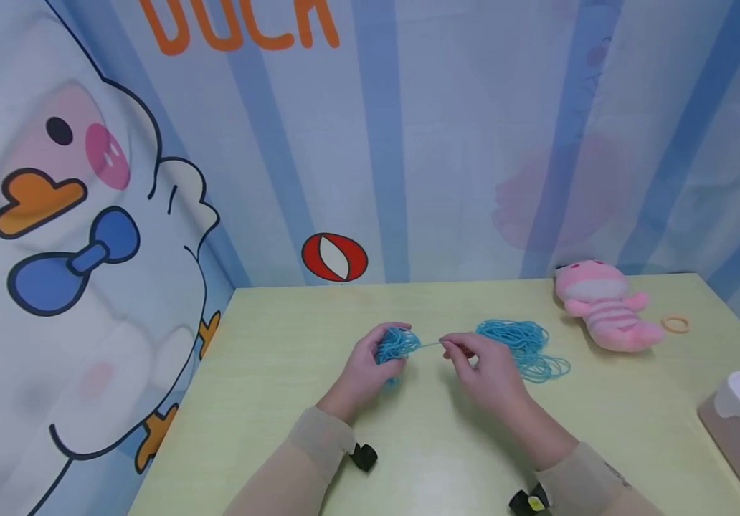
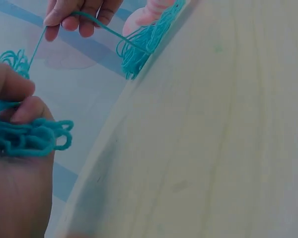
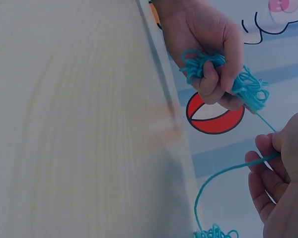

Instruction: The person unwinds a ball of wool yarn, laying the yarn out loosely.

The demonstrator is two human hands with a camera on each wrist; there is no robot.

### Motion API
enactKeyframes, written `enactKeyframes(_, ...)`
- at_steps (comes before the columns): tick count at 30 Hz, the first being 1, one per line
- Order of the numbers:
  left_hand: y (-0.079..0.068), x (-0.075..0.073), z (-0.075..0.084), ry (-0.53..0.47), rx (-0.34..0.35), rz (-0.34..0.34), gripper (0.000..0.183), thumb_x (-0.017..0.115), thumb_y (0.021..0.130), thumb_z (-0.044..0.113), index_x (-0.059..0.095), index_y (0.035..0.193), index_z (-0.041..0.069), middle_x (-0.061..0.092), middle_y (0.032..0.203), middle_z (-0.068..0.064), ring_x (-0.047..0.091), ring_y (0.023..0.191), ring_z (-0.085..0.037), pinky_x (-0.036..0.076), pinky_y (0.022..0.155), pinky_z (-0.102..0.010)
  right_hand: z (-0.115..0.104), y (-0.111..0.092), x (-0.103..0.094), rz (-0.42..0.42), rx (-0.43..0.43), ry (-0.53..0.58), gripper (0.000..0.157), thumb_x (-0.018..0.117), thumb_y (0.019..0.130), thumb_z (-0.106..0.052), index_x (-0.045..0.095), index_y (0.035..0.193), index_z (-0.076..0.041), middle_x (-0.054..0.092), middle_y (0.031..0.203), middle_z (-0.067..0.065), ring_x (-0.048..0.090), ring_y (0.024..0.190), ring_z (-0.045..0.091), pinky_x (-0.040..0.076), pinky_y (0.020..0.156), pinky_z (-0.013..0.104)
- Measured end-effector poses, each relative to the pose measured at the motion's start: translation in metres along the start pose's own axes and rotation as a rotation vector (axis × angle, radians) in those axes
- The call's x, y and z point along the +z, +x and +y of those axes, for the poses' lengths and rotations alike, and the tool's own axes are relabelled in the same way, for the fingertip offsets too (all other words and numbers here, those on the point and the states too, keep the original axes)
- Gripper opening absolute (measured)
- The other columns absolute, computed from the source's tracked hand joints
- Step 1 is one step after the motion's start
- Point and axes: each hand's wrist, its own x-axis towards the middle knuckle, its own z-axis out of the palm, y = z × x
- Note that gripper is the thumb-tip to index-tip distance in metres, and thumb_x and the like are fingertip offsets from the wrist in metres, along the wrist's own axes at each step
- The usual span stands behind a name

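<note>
Left hand (image 1: pixel 365 369): its thumb and fingers are curled around a blue yarn bundle (image 1: pixel 398 344) and grasp it; some loops stick out past the hand.
Right hand (image 1: pixel 489 369): the fingertips pinch one strand (image 1: pixel 430 345), which goes straight across to the bundle.
Loose yarn (image 1: pixel 517 338): it lies as a pile on the table (image 1: pixel 280 337), just beside the right hand; in the wrist views, a strand also runs from the right fingers to this pile.
Step in hand: I judge it is the gathering of yarn, where the left hand holds the bundle and the right hand guides the strand.
Next move: it would call, I think, for laying the strand around the bundle with light tension, and for a left grip firm enough that loops do not slip.
Risk: the pile could perhaps tangle if the strand is pulled too quickly.
Poor view: the right fingers partly hide the strand, so I cannot tell how firmly it is pinched.
Pink toy (image 1: pixel 605 308): it lies beyond the pile, near an orange ring (image 1: pixel 675 325), and neither hand touches it.
</note>
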Motion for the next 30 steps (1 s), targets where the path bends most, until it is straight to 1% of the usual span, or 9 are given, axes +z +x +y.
enactKeyframes(2,0.001,0.0,-0.002,-0.041,0.008,0.005,0.042,0.065,0.108,0.009,0.062,0.149,0.016,0.07,0.117,-0.002,0.065,0.101,-0.018,0.059,0.098,-0.035,0.003,-0.001,-0.001,0.001,-0.003,-0.001,0.017,0.072,0.107,-0.015,0.083,0.119,-0.009,0.083,0.096,0.0,0.077,0.09,0.019,0.059,0.072,0.026)
enactKeyframes(3,0.001,0.001,-0.003,-0.071,0.015,0.006,0.035,0.061,0.11,0.009,0.063,0.145,0.011,0.067,0.107,-0.006,0.064,0.091,-0.018,0.059,0.09,-0.032,0.004,-0.002,-0.002,0.002,-0.005,0.0,0.016,0.072,0.107,-0.014,0.083,0.119,-0.009,0.083,0.096,0.0,0.077,0.089,0.02,0.06,0.072,0.026)
enactKeyframes(5,0.001,0.0,-0.004,-0.129,0.023,0.009,0.028,0.055,0.114,0.011,0.063,0.14,0.007,0.062,0.098,-0.01,0.059,0.077,-0.019,0.056,0.077,-0.027,0.005,-0.004,-0.004,-0.002,0.002,-0.001,0.017,0.072,0.107,-0.014,0.083,0.118,-0.008,0.083,0.096,-0.001,0.077,0.089,0.019,0.061,0.074,0.026)
enactKeyframes(8,0.002,-0.001,-0.006,-0.192,0.021,0.028,0.029,0.049,0.117,0.015,0.06,0.14,0.0,0.066,0.105,-0.012,0.061,0.077,-0.017,0.058,0.076,-0.024,0.007,-0.007,-0.012,-0.02,0.03,0.007,0.018,0.071,0.108,-0.014,0.082,0.12,-0.008,0.084,0.098,0.0,0.077,0.09,0.019,0.061,0.075,0.026)
enactKeyframes(11,0.004,-0.002,-0.007,-0.233,0.006,0.087,0.036,0.047,0.119,0.02,0.056,0.146,-0.002,0.07,0.115,-0.008,0.065,0.084,-0.016,0.062,0.08,-0.025,0.011,-0.01,-0.022,-0.042,0.066,0.008,0.019,0.07,0.109,-0.016,0.081,0.123,-0.009,0.084,0.099,0.001,0.078,0.092,0.018,0.061,0.075,0.025)
enactKeyframes(16,0.005,-0.002,-0.008,-0.325,0.004,0.207,0.038,0.046,0.118,0.019,0.052,0.147,-0.006,0.067,0.105,-0.006,0.065,0.082,-0.015,0.063,0.077,-0.027,0.022,-0.014,-0.045,-0.036,0.087,-0.005,0.021,0.07,0.109,-0.018,0.08,0.124,-0.007,0.084,0.097,0.005,0.075,0.09,0.018,0.057,0.068,0.022)
enactKeyframes(21,0.004,-0.002,-0.006,-0.342,0.008,0.251,0.037,0.047,0.118,0.022,0.055,0.147,0.002,0.063,0.1,-0.006,0.06,0.074,-0.014,0.059,0.067,-0.024,0.035,-0.019,-0.067,0.01,0.085,-0.033,0.019,0.071,0.108,-0.017,0.082,0.118,-0.005,0.083,0.093,0.003,0.07,0.083,0.006,0.056,0.071,0.019)
enactKeyframes(25,0.004,-0.002,-0.006,-0.351,0.021,0.279,0.031,0.05,0.116,0.02,0.057,0.138,-0.001,0.057,0.09,-0.003,0.052,0.067,-0.014,0.051,0.06,-0.023,0.048,-0.025,-0.08,-0.006,0.119,-0.067,0.019,0.071,0.108,-0.019,0.081,0.117,-0.006,0.083,0.095,0.003,0.068,0.084,0.001,0.056,0.074,0.018)
enactKeyframes(30,0.002,-0.003,-0.007,-0.358,0.036,0.328,0.019,0.052,0.115,0.02,0.062,0.119,0.005,0.056,0.083,0.001,0.05,0.067,-0.013,0.047,0.059,-0.022,0.065,-0.03,-0.089,-0.062,0.176,-0.136,0.022,0.07,0.109,-0.024,0.081,0.118,-0.006,0.083,0.099,0.005,0.068,0.085,0.009,0.057,0.075,0.023)
